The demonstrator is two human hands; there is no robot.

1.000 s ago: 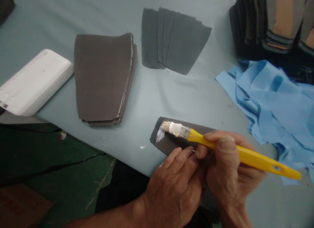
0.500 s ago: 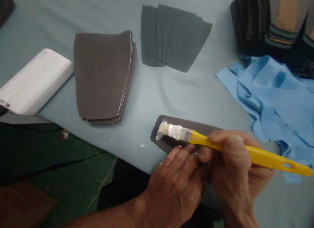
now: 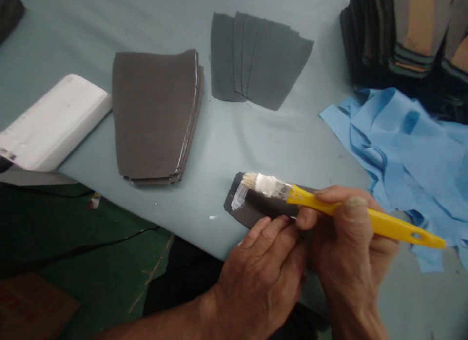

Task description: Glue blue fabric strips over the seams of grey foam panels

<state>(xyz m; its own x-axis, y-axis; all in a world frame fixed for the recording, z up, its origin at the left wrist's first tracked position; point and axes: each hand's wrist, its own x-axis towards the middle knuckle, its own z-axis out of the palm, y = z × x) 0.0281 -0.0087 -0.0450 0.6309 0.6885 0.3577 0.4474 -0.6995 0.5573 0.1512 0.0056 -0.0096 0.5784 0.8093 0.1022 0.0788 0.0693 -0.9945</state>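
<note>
My right hand [image 3: 351, 237] grips a yellow-handled paintbrush [image 3: 318, 198], thumb on top of the handle. White paste coats the base of its bristles, which touch or hover just over the far corner of a dark grey-brown fabric piece [image 3: 243, 218]. A white smear [image 3: 239, 197] runs along that piece's left end. Lying flat with fingers stretched out, my left hand [image 3: 263, 272] presses on the near edge of the same piece. Part of the piece is hidden under both hands.
A stack of brown panels [image 3: 155, 116] lies left of centre, beside a white box-shaped device [image 3: 54, 121]. Grey panels [image 3: 256, 62] are fanned out behind. Blue cloth scraps [image 3: 402, 150] and dark stacked pieces [image 3: 369, 38] lie right. The table's edge [image 3: 146, 216] runs diagonally in front.
The brush has moved away from me along the piece's left end, uncovering the white smear. My right hand has shifted slightly with it; my left hand stays put.
</note>
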